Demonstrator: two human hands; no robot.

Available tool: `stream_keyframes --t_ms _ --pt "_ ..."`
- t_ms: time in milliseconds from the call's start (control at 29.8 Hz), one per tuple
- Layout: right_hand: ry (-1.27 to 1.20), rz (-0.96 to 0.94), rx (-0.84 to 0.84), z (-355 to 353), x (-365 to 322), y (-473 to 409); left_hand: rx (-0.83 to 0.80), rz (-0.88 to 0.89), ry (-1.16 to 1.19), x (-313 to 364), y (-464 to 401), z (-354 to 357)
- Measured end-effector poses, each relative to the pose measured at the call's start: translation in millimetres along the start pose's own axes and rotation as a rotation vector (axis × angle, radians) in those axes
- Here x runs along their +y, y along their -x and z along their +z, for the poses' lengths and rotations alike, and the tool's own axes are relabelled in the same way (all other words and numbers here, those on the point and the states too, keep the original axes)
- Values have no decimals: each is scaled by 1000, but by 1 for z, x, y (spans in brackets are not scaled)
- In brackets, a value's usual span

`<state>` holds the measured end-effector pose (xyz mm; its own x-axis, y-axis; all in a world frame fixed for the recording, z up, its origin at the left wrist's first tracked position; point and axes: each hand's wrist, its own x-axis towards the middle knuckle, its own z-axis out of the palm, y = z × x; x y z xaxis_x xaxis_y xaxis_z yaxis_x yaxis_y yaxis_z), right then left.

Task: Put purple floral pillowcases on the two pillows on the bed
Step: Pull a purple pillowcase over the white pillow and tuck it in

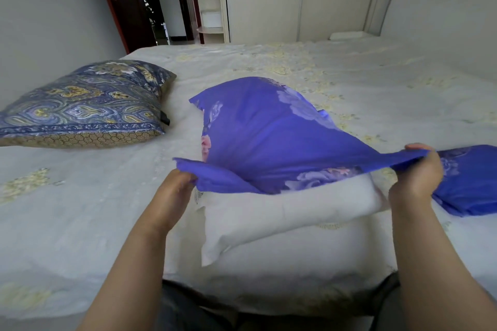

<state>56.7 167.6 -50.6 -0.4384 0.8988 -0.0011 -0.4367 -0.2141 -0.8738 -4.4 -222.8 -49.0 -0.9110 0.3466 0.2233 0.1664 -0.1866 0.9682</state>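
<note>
Covering most of the view, the bed (349, 83) wears a pale sheet with faint yellow flowers; a dark door (121, 0) and white shelves (211, 8) stand beyond, and a blue paisley pillow (86, 105) lies at far left. On two stacked white pillows (282, 223) the purple floral pillowcase (269, 137) is half drawn over the upper one. Left hand (177, 188) and right hand (419, 172) each have fingers (418, 146) pinched on its open hem, stretching it taut; a second purple pillowcase (473, 185) lies just right
</note>
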Motion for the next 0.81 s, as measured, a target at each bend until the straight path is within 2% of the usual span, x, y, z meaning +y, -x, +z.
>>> stream_keyframes --t_ms 67,134,235,302,369,470,571,672,739,806 --pt "235 -176 -9 -12 12 10 64 -89 -84 -14 6 -7" --pt "431 -249 -90 -16 25 24 142 -155 -207 -28 8 -7" --pt "690 -233 -192 -28 35 41 250 -267 -70 -27 17 7" --pt "687 -101 -223 -33 31 45 281 -373 22 -26 22 10" --pt "665 31 -264 -36 23 47 249 -455 -70 -26 33 12" --pt "887 42 -394 -31 13 44 212 -536 -319 -17 40 15" --pt "1092 -4 -478 -26 0 36 80 -556 -698 -4 36 15" --pt "1309 106 -604 -16 -14 41 -49 -615 -1087 6 33 11" --pt "1412 196 -684 -15 -16 43 -95 -692 -1115 4 35 9" --pt "1444 220 -756 -16 -12 46 -138 -639 -841 -2 37 12"
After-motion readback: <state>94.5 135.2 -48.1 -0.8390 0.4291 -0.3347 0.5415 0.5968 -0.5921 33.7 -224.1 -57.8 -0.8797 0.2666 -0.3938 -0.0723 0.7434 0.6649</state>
